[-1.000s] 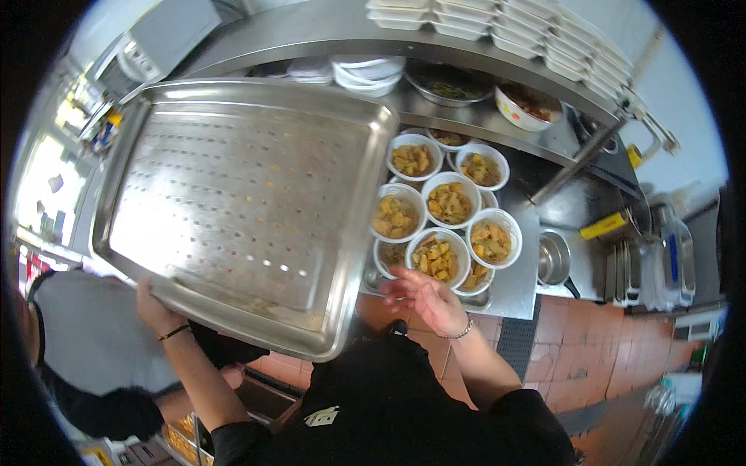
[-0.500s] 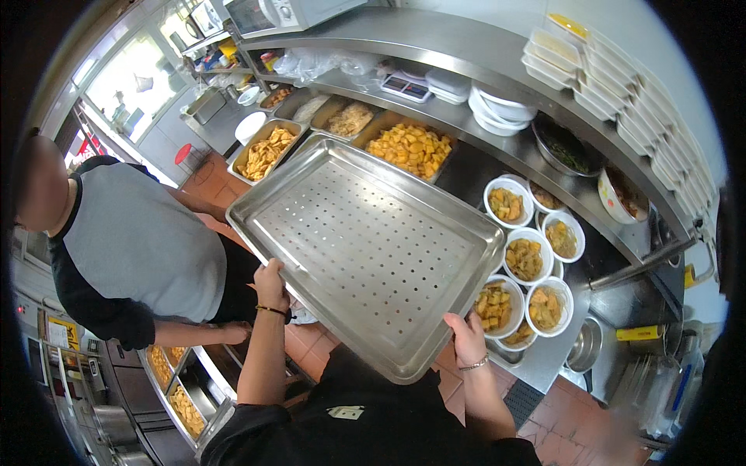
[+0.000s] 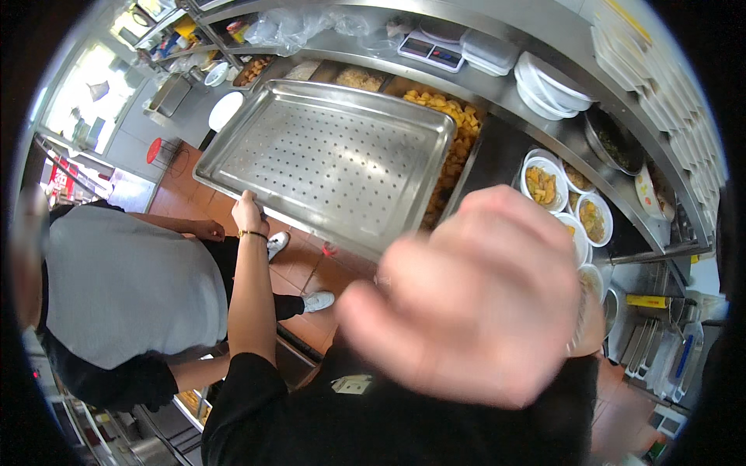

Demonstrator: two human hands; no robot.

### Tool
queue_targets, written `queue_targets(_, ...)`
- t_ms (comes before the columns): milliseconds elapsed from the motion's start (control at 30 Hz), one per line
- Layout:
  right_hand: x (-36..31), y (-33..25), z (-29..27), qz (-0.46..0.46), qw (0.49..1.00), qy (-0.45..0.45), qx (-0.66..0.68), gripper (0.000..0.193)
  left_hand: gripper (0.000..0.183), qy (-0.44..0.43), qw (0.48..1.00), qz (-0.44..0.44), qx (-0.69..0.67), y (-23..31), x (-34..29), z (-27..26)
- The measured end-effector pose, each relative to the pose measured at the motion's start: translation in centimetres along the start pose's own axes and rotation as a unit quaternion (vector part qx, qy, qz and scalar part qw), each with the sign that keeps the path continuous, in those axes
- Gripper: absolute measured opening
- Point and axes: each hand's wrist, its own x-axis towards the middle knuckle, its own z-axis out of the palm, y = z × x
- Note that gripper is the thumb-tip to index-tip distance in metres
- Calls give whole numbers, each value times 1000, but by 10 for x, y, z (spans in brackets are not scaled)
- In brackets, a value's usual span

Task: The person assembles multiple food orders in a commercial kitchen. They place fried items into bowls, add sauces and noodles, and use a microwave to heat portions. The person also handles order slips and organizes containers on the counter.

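Note:
With my left hand [image 3: 250, 213] I grip the near left rim of a large steel tray [image 3: 311, 159], its bottom full of small holes. It bears no food and slants over the counter's food pans. My right hand [image 3: 474, 303] is up close to the camera, off the tray and smeared by motion. Its fingers look curled, but whether anything is in them I cannot tell. It hides part of the tray's near right corner and some of the bowls. Beyond the tray, a pan of yellow chunks [image 3: 458, 116] is partly covered by it.
White bowls of food [image 3: 542, 185] crowd the counter at right. Above runs a steel shelf [image 3: 365, 48] with a scale [image 3: 431, 53], white lids [image 3: 548, 85] and plastic bags [image 3: 287, 31]. A co-worker in a grey top [image 3: 136, 287] stands close at left. A red stool [image 3: 162, 151] is behind.
My right hand has let go of the tray and come up toward the camera. The tray, still in my left hand, has shifted left and away. The co-worker's far arm has moved.

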Motion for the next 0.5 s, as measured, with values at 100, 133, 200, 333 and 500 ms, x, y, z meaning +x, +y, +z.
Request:
queue_targets(100, 69, -3, 39, -3, 1000, -2, 18, 25, 14, 29, 999, -14, 6, -4, 79, 16)
queue_targets(133, 84, 5, 52, 7, 1000, -1, 24, 24, 13, 34, 999, -17, 13, -10, 103, 27)
queue_targets(200, 103, 27, 76, 30, 999, 6, 28, 21, 10, 23, 999, -39, 19, -21, 149, 41)
queue_targets(333, 123, 58, 115, 64, 996, 38, 43, 17, 26, -28, 995, -89, -17, -47, 232, 55)
queue_targets(500, 120, 102, 145, 82, 985, 129, 80, 15, 27, 22, 975, -74, 209, -90, 302, 62)
